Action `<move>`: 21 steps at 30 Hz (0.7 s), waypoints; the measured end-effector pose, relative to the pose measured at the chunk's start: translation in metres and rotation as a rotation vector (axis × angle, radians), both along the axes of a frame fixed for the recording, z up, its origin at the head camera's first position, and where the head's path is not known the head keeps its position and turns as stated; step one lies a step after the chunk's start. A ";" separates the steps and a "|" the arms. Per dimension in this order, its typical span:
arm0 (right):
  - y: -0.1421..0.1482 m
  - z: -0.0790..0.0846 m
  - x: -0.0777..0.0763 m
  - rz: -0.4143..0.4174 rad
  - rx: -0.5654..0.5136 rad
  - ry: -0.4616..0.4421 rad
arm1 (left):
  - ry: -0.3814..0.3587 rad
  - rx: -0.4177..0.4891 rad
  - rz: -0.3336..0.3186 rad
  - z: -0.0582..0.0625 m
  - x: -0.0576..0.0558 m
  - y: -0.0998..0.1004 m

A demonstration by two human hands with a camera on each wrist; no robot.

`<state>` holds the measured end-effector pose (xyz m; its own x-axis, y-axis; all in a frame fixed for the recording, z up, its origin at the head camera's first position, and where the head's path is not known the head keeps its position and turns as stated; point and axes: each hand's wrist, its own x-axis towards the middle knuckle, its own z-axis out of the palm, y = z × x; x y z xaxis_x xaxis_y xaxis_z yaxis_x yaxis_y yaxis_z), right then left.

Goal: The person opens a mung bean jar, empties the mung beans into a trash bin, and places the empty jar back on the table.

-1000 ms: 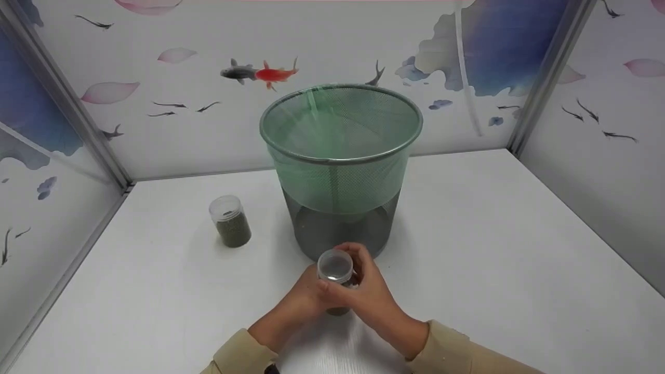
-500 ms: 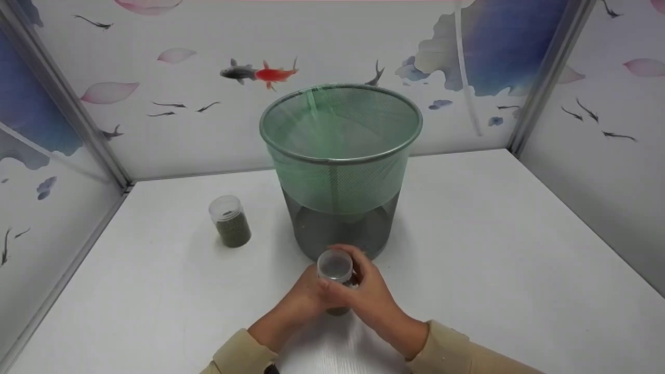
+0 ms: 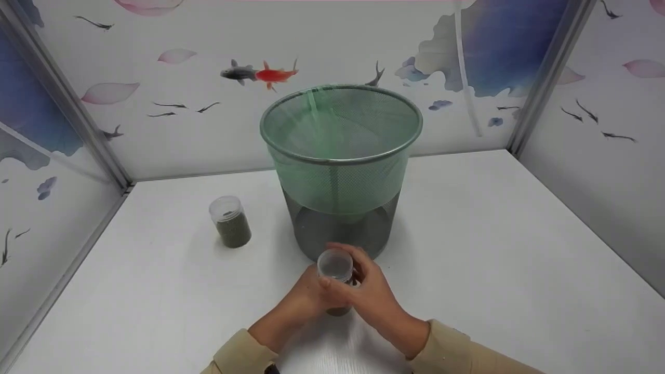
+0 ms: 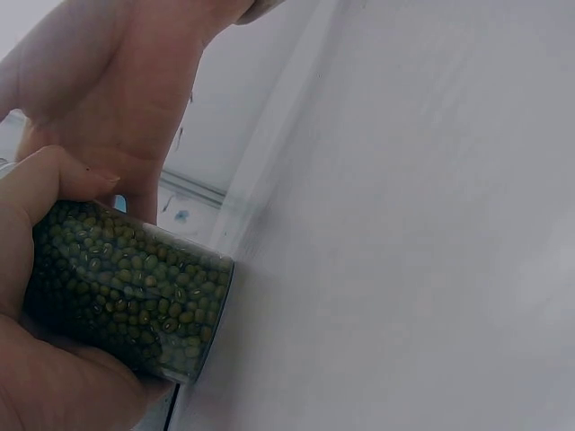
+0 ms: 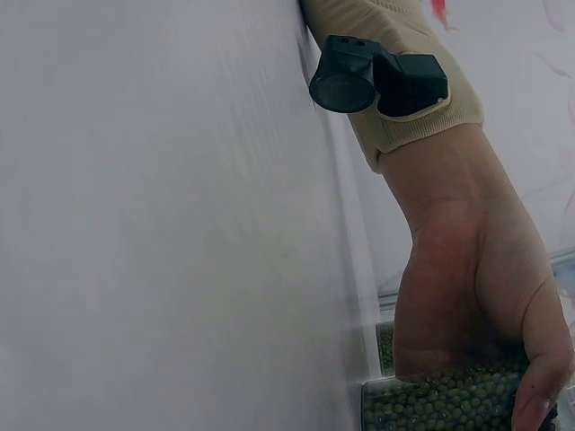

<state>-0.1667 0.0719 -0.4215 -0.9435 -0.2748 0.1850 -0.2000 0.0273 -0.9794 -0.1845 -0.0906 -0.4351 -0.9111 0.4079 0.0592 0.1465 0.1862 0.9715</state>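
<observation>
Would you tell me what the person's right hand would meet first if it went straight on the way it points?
Likely the near wall of the wire-mesh wastebasket, beyond the right hand and the jar of mung beans it grips, though the head view leaves depth unclear.

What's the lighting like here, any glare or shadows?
Head view: dim, soft shadows beside the mesh bin, a sheen on the table at bottom; left wrist view: faint glare on the held jar; right wrist view: dim, no strong glare.

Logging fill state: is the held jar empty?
Not empty: the left wrist view shows green beans packed in the lower part of the jar. Full to the top: cannot tell.
</observation>
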 end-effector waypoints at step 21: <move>0.019 0.039 0.003 -0.027 0.120 0.250 | -0.116 0.009 0.000 0.001 0.000 -0.001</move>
<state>-0.1637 0.0914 -0.3825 -0.8801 -0.2839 0.3806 -0.4327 0.1492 -0.8891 -0.1843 -0.0919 -0.4336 -0.9122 0.4076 -0.0429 0.0328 0.1771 0.9836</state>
